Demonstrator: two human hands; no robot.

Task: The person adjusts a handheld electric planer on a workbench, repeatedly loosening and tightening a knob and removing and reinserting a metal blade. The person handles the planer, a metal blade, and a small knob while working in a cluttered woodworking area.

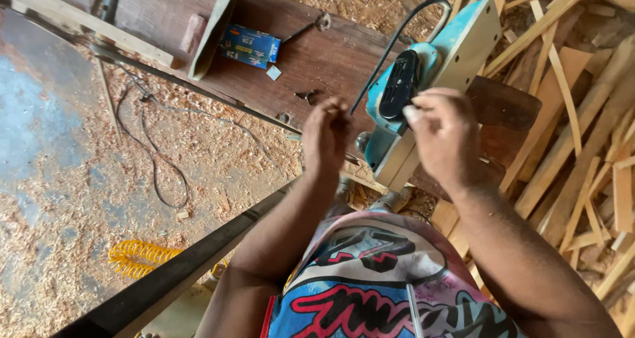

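Note:
A turquoise electric planer [423, 80] with a black handle lies on a dark brown wooden bench [317, 53], its black cord running off the top. My right hand [444, 136] hovers just in front of the planer's near end, fingers curled, thumb and forefinger pinched together; whether something small is between them I cannot tell. My left hand [325, 138] is raised beside it, left of the planer, fingers bunched and holding nothing I can make out.
A blue box [250, 45] sits in a grey tray on the bench. Pale wood strips [575, 113] are piled at the right. Sawdust covers the floor, with a thin black cable [155, 159], a yellow coiled hose [135, 257] and a dark beam [185, 272].

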